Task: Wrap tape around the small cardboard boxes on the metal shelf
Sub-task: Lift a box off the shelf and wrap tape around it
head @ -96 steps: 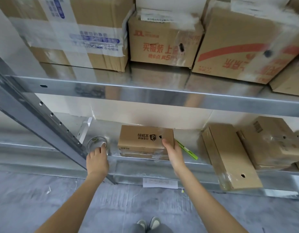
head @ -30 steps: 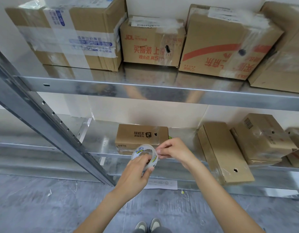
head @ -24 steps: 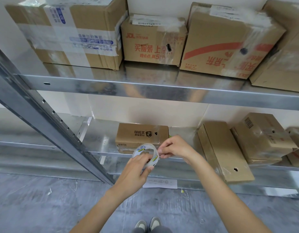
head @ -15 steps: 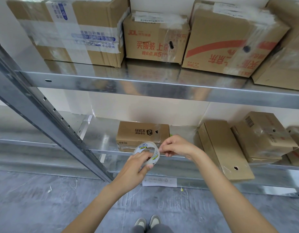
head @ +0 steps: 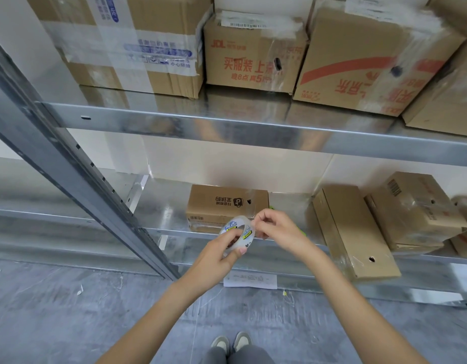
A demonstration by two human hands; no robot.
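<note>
A small brown cardboard box (head: 221, 203) with black print lies on the lower metal shelf (head: 161, 208). In front of it my left hand (head: 216, 254) grips a roll of clear tape (head: 237, 231) by its rim. My right hand (head: 277, 228) pinches at the roll's right edge, where the tape end lies; I cannot make out a pulled strip. Both hands hover just in front of the shelf's front lip, below the box.
More small boxes lie on the lower shelf to the right: a long flat one (head: 355, 232) and a taped one (head: 413, 208). Large cartons (head: 256, 53) fill the upper shelf. A slanted steel upright (head: 77, 177) crosses the left. A paper label (head: 250, 281) hangs below.
Since 3.2 s ago my left hand has picked the tape roll off the shelf and my right hand has left the box. Over the last second the right fingers keep picking at the roll.
</note>
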